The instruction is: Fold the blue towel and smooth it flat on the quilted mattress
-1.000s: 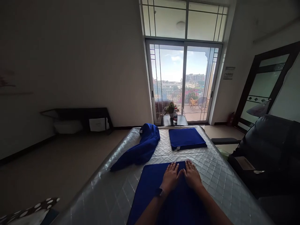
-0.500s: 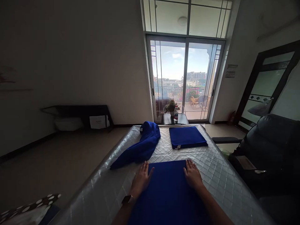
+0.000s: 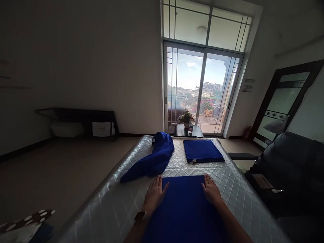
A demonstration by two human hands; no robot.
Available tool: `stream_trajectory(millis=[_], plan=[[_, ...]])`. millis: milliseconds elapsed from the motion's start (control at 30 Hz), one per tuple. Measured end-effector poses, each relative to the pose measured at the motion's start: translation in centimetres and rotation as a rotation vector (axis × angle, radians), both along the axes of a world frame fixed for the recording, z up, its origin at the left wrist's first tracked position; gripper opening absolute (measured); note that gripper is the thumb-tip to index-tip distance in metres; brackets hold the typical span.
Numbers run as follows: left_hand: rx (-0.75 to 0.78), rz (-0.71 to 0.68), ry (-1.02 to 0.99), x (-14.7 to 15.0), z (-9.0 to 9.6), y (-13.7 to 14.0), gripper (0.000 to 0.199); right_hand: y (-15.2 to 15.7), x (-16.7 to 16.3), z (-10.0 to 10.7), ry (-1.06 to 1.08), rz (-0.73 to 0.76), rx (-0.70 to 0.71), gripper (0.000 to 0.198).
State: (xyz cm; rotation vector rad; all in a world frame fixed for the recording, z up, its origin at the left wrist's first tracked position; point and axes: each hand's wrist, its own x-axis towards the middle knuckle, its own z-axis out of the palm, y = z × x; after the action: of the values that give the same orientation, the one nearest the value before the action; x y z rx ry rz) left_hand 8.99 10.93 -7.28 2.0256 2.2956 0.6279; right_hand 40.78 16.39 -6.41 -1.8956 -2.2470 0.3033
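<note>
A blue cloth (image 3: 184, 209) lies flat and smooth before me, its near end cut off by the frame's bottom. Along its left edge rests my left hand (image 3: 154, 193), fingers stretched forward and thumb on the fabric. My right hand (image 3: 211, 189) lies likewise at the far right corner, fingers straight, thumb inward. Neither hand grips anything. Beyond them on the quilted silver cover (image 3: 233, 189) are a crumpled blue cloth (image 3: 158, 157) at the left and a neatly folded blue cloth (image 3: 202, 151) with a white tag at the right.
A black armchair (image 3: 288, 162) stands close on the right. Past the far edge, a small dark table (image 3: 181, 131) holds a potted plant (image 3: 186, 118) and a bottle (image 3: 190, 126). A low black shelf (image 3: 83, 116) is by the left wall; spotted fabric (image 3: 27, 219) shows at lower left.
The camera view has tilted and shifted slightly. Both hands stay flat along the cloth's edges, and the cloths keep their places.
</note>
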Motion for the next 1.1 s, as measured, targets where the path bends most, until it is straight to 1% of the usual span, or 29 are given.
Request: stream_trajectory(millis=[200,467,667,833,1000,1100], plan=[[0.037,-0.018,-0.063,-0.3,-0.3,0.2,0.076,0.2,0.0,-0.5,-0.046,0.024,0.033,0.072],[0.048,-0.03,-0.084,-0.3,-0.1,0.0,0.078,1.0,-0.6,-0.2,-0.048,0.043,0.082,0.068],[0.047,-0.036,-0.082,-0.3,-0.1,0.1,0.066,0.8,-0.5,-1.0,-0.008,0.063,0.096,0.067],[-0.01,-0.012,-0.084,-0.3,-0.2,0.2,0.076,1.0,-0.4,-1.5,0.032,0.06,0.115,0.067],[-0.017,-0.011,-0.062,-0.2,-0.1,0.3,0.072,1.0,-0.3,-1.5,0.072,0.064,0.112,0.067],[-0.033,-0.008,-0.04,-0.1,0.0,0.2,0.077,0.8,-0.3,-1.2,0.083,0.068,0.1,0.068]])
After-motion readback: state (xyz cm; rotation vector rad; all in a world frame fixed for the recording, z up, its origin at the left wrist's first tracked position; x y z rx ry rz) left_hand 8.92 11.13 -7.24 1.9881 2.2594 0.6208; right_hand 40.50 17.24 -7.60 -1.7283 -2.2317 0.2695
